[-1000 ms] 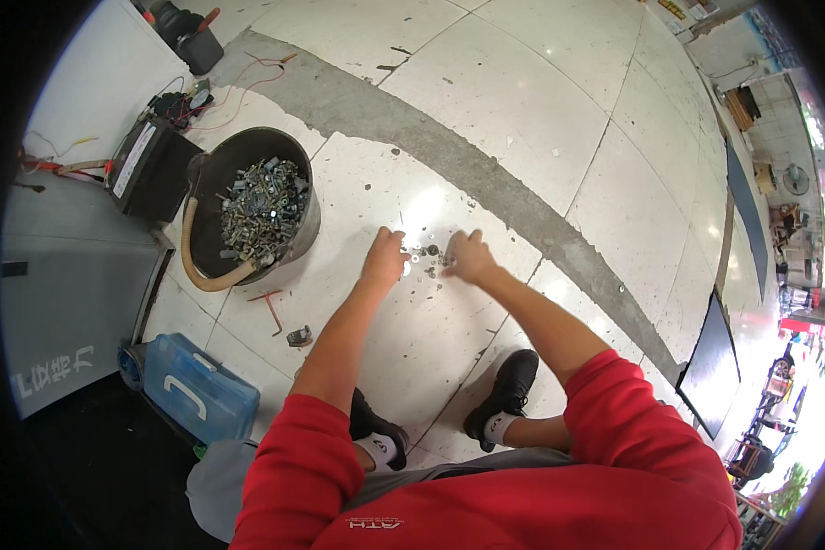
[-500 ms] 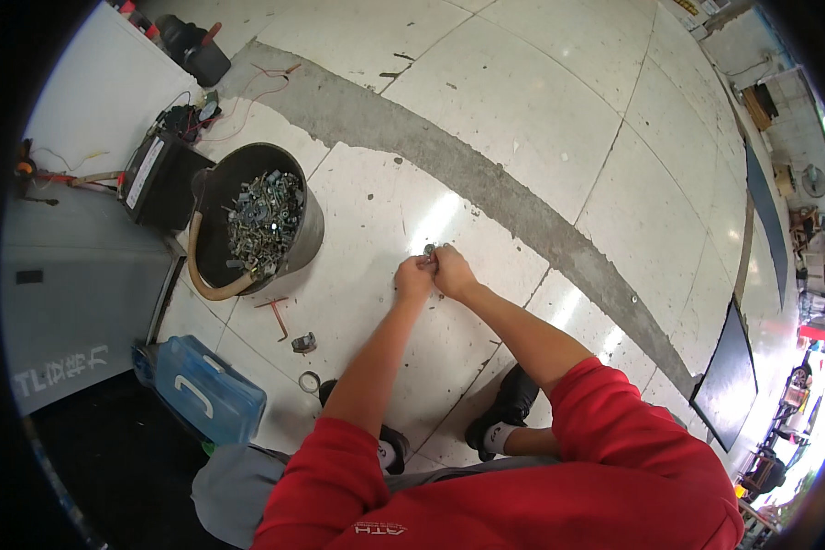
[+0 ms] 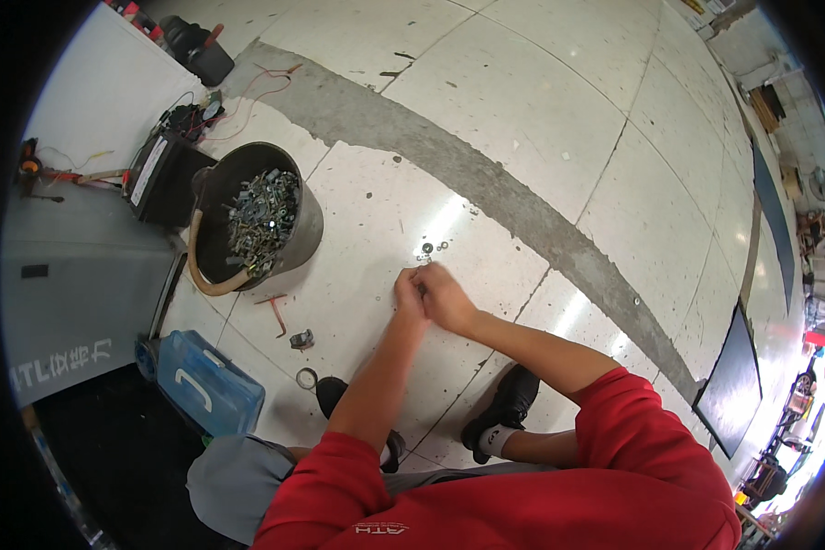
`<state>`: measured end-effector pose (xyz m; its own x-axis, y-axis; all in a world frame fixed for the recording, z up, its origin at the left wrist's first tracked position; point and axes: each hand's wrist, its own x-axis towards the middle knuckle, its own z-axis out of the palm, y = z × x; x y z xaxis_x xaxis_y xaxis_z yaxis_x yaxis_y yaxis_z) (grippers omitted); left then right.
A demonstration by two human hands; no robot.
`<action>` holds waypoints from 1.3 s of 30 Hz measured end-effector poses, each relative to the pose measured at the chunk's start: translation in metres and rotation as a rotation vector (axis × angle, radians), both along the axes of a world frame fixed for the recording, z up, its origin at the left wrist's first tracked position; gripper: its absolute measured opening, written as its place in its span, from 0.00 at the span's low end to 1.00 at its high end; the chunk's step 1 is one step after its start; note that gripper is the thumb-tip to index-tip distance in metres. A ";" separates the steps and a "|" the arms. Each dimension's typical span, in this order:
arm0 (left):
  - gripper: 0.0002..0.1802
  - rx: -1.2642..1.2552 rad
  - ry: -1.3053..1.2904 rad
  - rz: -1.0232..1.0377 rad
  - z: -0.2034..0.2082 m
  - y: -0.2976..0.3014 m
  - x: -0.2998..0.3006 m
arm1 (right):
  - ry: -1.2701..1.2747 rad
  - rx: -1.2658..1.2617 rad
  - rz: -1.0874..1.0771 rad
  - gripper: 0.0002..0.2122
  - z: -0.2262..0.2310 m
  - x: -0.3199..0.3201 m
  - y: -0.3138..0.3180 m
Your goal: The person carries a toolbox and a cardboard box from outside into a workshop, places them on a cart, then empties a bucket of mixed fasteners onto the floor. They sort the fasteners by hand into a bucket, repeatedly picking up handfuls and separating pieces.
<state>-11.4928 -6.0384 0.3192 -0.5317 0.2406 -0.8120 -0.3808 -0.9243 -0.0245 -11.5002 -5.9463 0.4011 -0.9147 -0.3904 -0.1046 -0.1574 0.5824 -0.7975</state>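
My left hand (image 3: 411,291) and my right hand (image 3: 446,299) are together low over the pale floor, fingers curled in against each other. A dark bit shows between them, too small to name. Just beyond my fingertips lie several small washers or nuts (image 3: 428,247) on the tiles. To the left stands a dark bucket (image 3: 308,229) with a hose-covered handle, heaped with metal fasteners (image 3: 264,220). Near its base are a red T-shaped wrench (image 3: 278,314), a small metal block (image 3: 302,340) and a metal ring (image 3: 307,378).
A blue plastic case (image 3: 211,380) lies at the lower left, beside a grey cabinet (image 3: 92,284). Behind the bucket is a black battery (image 3: 165,179) with thin wires. A rough grey strip (image 3: 486,174) crosses the floor; a dark mat (image 3: 731,385) lies at right.
Both hands have drawn back toward me and pressed closer together. The small round parts beyond my fingers now show uncovered on the floor.
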 end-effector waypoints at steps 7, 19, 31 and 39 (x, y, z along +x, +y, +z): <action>0.07 -0.020 0.043 -0.098 0.032 -0.019 0.029 | -0.065 0.391 0.280 0.18 0.032 -0.035 0.038; 0.11 -0.190 0.105 -0.339 0.013 -0.069 0.071 | -0.012 0.671 0.383 0.08 -0.052 -0.055 0.030; 0.19 -0.074 -0.017 -0.225 0.029 -0.030 0.088 | -0.255 -0.016 0.541 0.10 -0.018 0.002 0.037; 0.17 -0.349 -0.033 -0.537 0.026 -0.020 0.113 | -0.108 0.545 0.287 0.24 0.006 -0.001 0.061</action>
<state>-11.3795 -6.0580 0.3456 -0.3845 0.1847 -0.9045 -0.7971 -0.5606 0.2244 -11.5008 -5.8851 0.4069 -0.7545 -0.4833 -0.4441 -0.3027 0.8566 -0.4179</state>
